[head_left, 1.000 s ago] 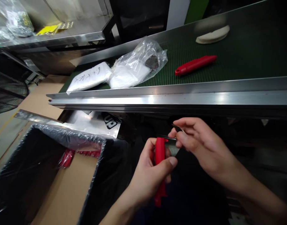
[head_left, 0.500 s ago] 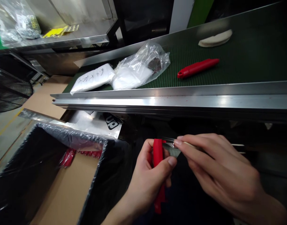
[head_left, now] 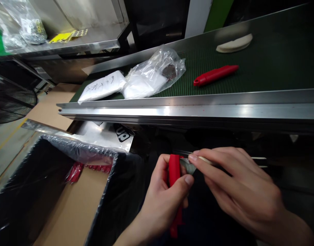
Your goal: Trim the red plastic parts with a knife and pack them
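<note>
My left hand (head_left: 164,194) is closed around a long red plastic piece (head_left: 174,167), which stands nearly upright with its lower end hanging below the palm. My right hand (head_left: 239,184) pinches a small knife (head_left: 207,160) with a thin pale handle. Its metal blade lies against the right edge of the red piece near the top, beside a small red sliver. Part of the blade is hidden by my right fingertips and left thumb. Another red plastic piece (head_left: 216,75) lies on the green conveyor belt (head_left: 270,68) beyond my hands.
A cream curved piece (head_left: 234,43), a clear plastic bag (head_left: 154,75) and a white packet (head_left: 102,86) lie on the belt behind a metal rail (head_left: 198,111). A box lined with black plastic (head_left: 23,184) at left holds wrapped red pieces (head_left: 75,172). A fan (head_left: 13,97) stands far left.
The red piece in my left hand has shifted slightly down and right. My right hand's fingertips and the knife have moved slightly left. Both grips stay the same.
</note>
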A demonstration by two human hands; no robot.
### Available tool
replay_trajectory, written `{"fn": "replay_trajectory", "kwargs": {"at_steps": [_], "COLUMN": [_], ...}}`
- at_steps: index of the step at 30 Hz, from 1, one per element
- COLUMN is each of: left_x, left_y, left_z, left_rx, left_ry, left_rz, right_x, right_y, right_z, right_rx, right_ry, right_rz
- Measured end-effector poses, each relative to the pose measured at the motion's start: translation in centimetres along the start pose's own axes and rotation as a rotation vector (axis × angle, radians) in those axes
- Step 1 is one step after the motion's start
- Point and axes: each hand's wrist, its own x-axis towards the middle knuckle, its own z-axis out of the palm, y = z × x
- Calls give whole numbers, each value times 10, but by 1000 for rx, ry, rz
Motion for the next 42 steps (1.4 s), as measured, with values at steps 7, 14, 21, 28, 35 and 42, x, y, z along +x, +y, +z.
{"fn": "replay_trajectory", "kwargs": {"at_steps": [7,14,21,28,35,42], "left_x": [-11,-6,-9,-7,-14,-2], "left_y": [2,-4,-6,-4,-9,-11], "left_z": [1,1,0,1,-3,-10], "left_rx": [-45,-297,-422,-422,-496,-539], "left_ry": [-74,-217,-311,-361,-465,-619], "left_rz": [-44,-63,-49,-57,-61,-202], "right_x": [-2,-1,0,1,-1,-6], "right_y": [13,-8,-11,-13,1,2], "right_z": [-8,-11,-7,-4,-5,-16], "right_rx": [-27,140,170,166,110,166], "right_ry": [153,79,67,80,208,16], "right_rz": [136,96,75,72,221,47]}}
